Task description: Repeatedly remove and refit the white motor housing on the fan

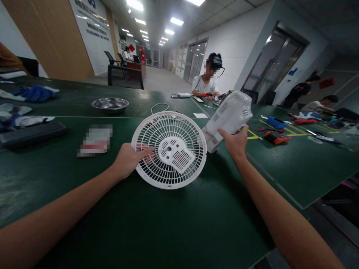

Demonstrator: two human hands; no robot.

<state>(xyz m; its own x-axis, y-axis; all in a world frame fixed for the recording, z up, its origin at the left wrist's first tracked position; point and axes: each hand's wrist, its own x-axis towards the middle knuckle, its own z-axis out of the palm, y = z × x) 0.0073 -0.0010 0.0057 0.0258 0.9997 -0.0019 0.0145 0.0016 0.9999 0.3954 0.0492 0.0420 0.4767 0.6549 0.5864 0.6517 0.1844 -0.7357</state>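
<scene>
My left hand [131, 158] grips the left rim of a round white fan grille [148, 173], thumb on the near face and fingers behind the slats. At the grille's centre is a slotted plate with small holes. In my right hand [235, 140] is a white plastic fan body [230, 112] with vent slots, held tilted above the table. Its lower end lies close to the grille's right edge; whether the two touch, I cannot tell. A thin pale cable [159, 105] loops behind the grille.
On the green table [157, 224] stand a steel bowl [110, 105] and a blurred packet [95, 141]. Blue gloves [35, 93] and a dark case [33, 134] lie left. An orange multimeter [277, 138] is at right. Another person [206, 84] works across the table.
</scene>
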